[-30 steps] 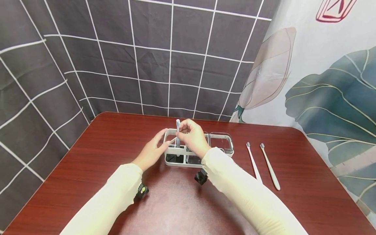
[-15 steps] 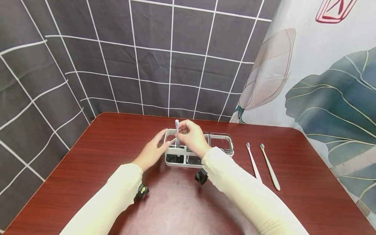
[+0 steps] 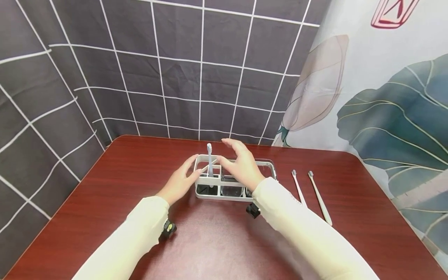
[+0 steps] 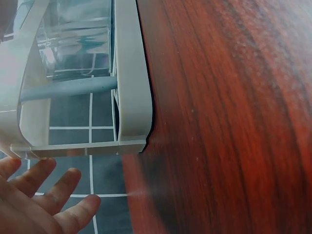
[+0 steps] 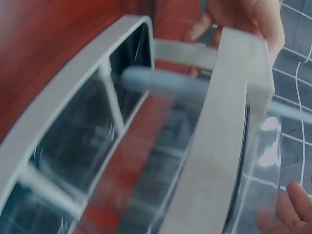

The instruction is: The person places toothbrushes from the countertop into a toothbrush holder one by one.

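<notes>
A pale blue-grey toothbrush (image 3: 209,155) stands upright, bristles up, in the left compartment of a white-framed toothbrush holder (image 3: 204,196). My left hand (image 3: 179,182) holds the holder by its left end, thumb at the top rim. In the left wrist view its other fingers (image 4: 66,187) spread close along the end wall. My right hand (image 3: 242,163) is behind and over the middle of the holder, fingers extended and thumb apart, with nothing in its grasp. The right wrist view shows the toothbrush handle (image 5: 161,80) blurred inside the frame.
Clear cups fill the holder's other compartments. Two more toothbrushes lie on the table at right: a pink one (image 3: 298,188) partly under the right sleeve and a cream one (image 3: 321,199). A dark grid-patterned curtain (image 3: 178,77) hangs behind the table (image 3: 133,175).
My right hand has let go of the toothbrush, opened its fingers and moved right. The toothbrush stays in the left compartment. My left hand has kept its place at the holder.
</notes>
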A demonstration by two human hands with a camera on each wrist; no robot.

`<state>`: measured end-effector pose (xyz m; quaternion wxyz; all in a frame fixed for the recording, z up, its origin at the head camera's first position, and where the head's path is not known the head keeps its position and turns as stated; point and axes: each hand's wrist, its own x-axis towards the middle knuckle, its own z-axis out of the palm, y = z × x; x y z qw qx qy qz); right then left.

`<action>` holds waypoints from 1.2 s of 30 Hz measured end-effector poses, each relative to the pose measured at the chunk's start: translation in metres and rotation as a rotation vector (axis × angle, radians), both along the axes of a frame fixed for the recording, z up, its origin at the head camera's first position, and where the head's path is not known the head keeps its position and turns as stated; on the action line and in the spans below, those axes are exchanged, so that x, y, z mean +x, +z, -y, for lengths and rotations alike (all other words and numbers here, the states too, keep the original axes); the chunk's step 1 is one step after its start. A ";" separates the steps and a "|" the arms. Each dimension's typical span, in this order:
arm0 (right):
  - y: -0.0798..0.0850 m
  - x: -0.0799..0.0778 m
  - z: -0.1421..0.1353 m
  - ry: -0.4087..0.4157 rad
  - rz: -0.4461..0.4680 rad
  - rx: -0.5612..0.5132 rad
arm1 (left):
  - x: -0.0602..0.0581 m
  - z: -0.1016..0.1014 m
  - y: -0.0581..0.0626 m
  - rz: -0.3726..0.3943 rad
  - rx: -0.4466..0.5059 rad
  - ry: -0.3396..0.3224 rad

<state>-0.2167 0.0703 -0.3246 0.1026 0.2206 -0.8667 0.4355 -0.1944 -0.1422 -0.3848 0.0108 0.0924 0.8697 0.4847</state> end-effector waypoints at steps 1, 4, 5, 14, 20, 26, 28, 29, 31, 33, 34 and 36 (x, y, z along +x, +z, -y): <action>0.000 0.000 -0.004 -0.004 -0.022 0.028 | 0.000 0.000 -0.001 0.004 -0.001 0.003; 0.002 0.001 -0.015 -0.020 -0.062 0.099 | 0.000 0.002 -0.003 0.015 -0.007 0.012; 0.003 0.001 -0.020 -0.027 -0.068 0.122 | 0.000 0.002 -0.003 0.019 -0.005 0.013; 0.006 0.003 -0.065 -0.107 -0.087 0.214 | 0.001 0.001 -0.001 0.021 -0.014 0.025; 0.001 0.000 -0.096 -0.166 -0.073 0.250 | 0.002 0.001 0.000 0.023 -0.015 0.016; -0.007 -0.004 -0.122 -0.219 -0.069 0.274 | 0.002 0.001 -0.002 0.012 -0.014 0.011; -0.011 -0.006 -0.131 -0.234 -0.071 0.280 | 0.001 0.001 -0.002 0.006 -0.014 0.011; -0.013 -0.006 -0.135 -0.241 -0.063 0.283 | 0.001 0.001 -0.002 0.004 -0.014 0.012; -0.016 -0.007 -0.144 -0.252 -0.041 0.287 | 0.001 0.000 -0.002 0.001 -0.017 0.013; -0.020 -0.008 -0.153 -0.264 -0.004 0.289 | 0.001 -0.001 -0.001 0.001 -0.019 0.013; -0.022 -0.008 -0.157 -0.269 0.023 0.289 | 0.001 -0.001 -0.001 0.001 -0.021 0.013; -0.025 -0.009 -0.166 -0.278 0.072 0.294 | 0.001 -0.002 0.000 0.004 -0.023 0.014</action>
